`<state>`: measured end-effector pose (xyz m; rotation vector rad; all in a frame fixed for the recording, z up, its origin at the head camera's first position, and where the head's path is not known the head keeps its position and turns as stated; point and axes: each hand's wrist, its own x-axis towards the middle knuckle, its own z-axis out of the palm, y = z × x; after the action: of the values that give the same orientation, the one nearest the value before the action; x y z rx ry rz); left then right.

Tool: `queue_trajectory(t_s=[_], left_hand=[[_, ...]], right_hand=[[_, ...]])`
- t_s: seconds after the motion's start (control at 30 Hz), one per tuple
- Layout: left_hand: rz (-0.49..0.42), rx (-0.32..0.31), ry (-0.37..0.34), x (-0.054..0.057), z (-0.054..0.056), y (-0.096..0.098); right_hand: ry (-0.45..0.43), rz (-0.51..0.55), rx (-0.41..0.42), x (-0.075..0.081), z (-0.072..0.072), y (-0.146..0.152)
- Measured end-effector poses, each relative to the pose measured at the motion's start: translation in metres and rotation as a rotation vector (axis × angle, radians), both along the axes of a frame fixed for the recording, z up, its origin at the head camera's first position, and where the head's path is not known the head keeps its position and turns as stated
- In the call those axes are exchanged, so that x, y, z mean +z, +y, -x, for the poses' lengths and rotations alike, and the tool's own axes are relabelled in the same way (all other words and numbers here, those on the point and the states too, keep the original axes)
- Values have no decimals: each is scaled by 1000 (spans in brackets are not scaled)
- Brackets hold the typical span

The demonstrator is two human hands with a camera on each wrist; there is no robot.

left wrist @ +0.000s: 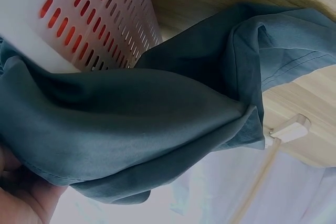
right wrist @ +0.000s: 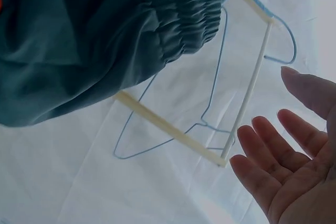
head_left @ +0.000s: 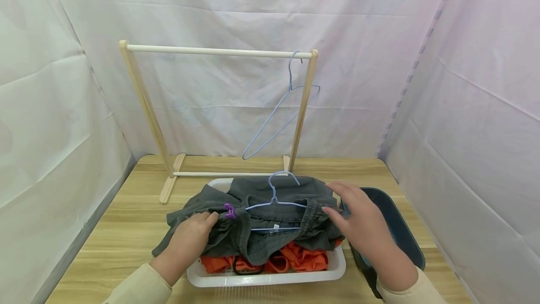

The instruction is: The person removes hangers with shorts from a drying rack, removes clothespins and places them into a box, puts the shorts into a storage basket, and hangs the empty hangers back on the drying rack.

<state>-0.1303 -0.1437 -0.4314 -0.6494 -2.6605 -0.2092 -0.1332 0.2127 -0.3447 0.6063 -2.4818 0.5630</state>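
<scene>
Dark grey pants [head_left: 223, 196] with a gathered elastic waistband [right wrist: 184, 9] lie over a white basket [head_left: 270, 279]. A light blue wire hanger [head_left: 275, 196] runs inside the waist, its hook standing up. On the waistband's left side sits a purple clip [head_left: 230, 210]. My left hand [head_left: 191, 236] pinches the cloth just left of that clip; in the left wrist view the fingers [left wrist: 21, 198] curl at the fabric's edge. My right hand [head_left: 364, 217], fingers spread, is beside the waistband's right end. The right wrist view shows this hand [right wrist: 294, 166] holding nothing.
Orange cloth [head_left: 303, 257] lies in the basket under the pants. Behind stands a wooden rack [head_left: 219, 51] with another blue wire hanger [head_left: 266, 123] hanging at its right end. A dark blue bin [head_left: 398, 222] sits right of the basket. White curtains surround the wooden table [head_left: 105, 243].
</scene>
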Motion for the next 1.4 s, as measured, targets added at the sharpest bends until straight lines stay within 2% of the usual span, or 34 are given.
queue_trajectory(t_s=[0.53,0.8,0.9,1.07,1.4], left_hand=[[0,16,-7,0,0,1],[2,17,-6,1,0,2],[4,14,-3,2,0,2],[12,15,-12,2,0,2],[9,13,-17,3,0,2]], right_hand=[[-19,-46,119,11,-6,-32],[94,-40,305,9,-3,-51],[112,-48,370,8,-1,-59],[60,-74,426,7,2,-73],[-110,-178,458,10,8,-97]])
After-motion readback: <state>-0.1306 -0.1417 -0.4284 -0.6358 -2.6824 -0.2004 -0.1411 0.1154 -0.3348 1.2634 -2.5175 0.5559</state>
